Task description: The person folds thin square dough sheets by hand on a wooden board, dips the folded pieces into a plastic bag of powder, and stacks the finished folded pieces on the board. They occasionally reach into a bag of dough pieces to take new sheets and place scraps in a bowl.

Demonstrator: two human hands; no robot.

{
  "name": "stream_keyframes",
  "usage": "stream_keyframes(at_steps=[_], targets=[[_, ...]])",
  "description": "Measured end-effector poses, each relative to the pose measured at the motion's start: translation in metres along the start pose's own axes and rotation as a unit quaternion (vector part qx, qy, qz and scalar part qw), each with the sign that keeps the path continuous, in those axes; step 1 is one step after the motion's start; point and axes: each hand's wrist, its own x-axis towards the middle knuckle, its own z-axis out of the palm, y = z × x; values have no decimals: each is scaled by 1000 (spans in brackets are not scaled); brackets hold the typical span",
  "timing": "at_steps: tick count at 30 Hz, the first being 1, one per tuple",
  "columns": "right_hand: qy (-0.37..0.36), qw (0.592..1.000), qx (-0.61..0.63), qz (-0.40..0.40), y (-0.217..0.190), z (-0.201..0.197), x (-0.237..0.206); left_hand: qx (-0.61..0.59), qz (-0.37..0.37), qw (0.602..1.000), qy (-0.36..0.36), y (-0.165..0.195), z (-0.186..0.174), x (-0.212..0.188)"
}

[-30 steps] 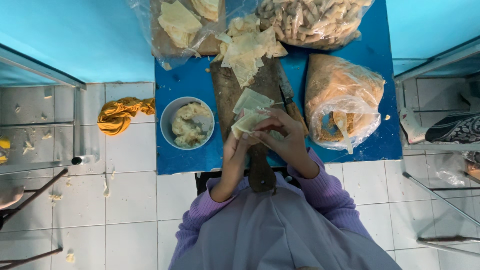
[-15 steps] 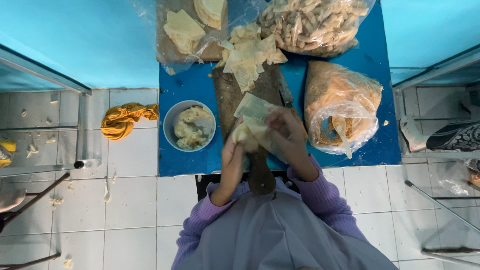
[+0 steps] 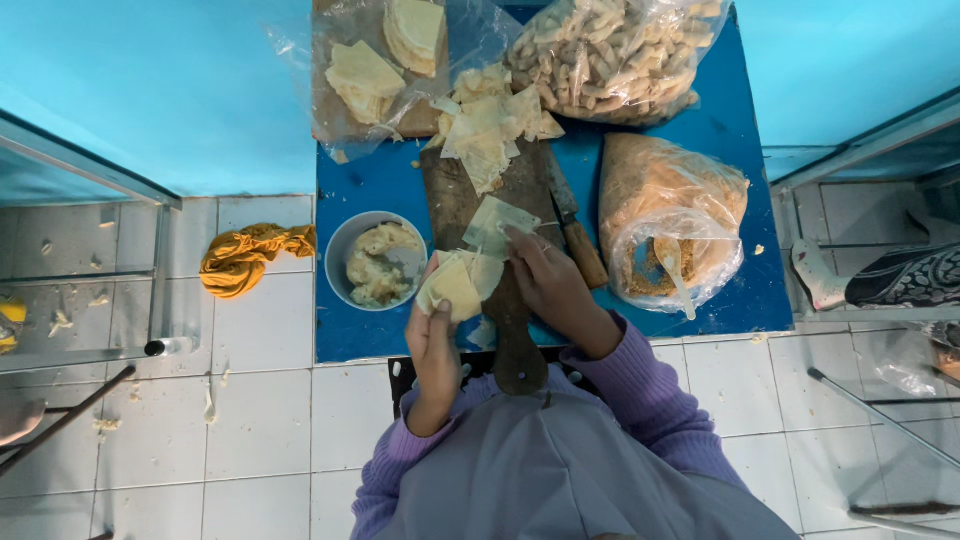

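My left hand (image 3: 434, 345) holds a small stack of pale square wrappers (image 3: 455, 285) above the near end of a dark wooden cutting board (image 3: 470, 200). With its fingers, my right hand (image 3: 545, 280) pinches the top wrapper (image 3: 495, 225) and peels it up from the stack. Just left of the hands sits a grey bowl of pale filling (image 3: 375, 262) with a spoon in it. A loose pile of wrappers (image 3: 490, 125) lies at the board's far end. A knife (image 3: 570, 225) with a wooden handle rests along the board's right edge.
A blue table (image 3: 720, 150) carries a clear bag of pale fried pieces (image 3: 610, 55), a bag of crumbs with a spoon (image 3: 670, 225) and a bag of wrapper stacks (image 3: 375, 70). An orange cloth (image 3: 245, 258) lies on the tiled floor. Another person's foot (image 3: 820, 275) shows at right.
The hands and wrapper stack have dropped slightly toward me. My right hand has lifted the top wrapper further off the stack.
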Motion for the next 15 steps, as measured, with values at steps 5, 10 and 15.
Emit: stream_keyframes(at_steps=[5, 10, 15], targets=[[-21, 999, -14, 24, -10, -4, -5, -15, 14, 1000, 18, 1, -3, 0], [-16, 999, -41, 12, -19, -12, 0, -16, 9, 999, 30, 3, -3, 2], [28, 983, -158, 92, -23, -37, -12, -40, 0, 999, 27, 4, -6, 3]])
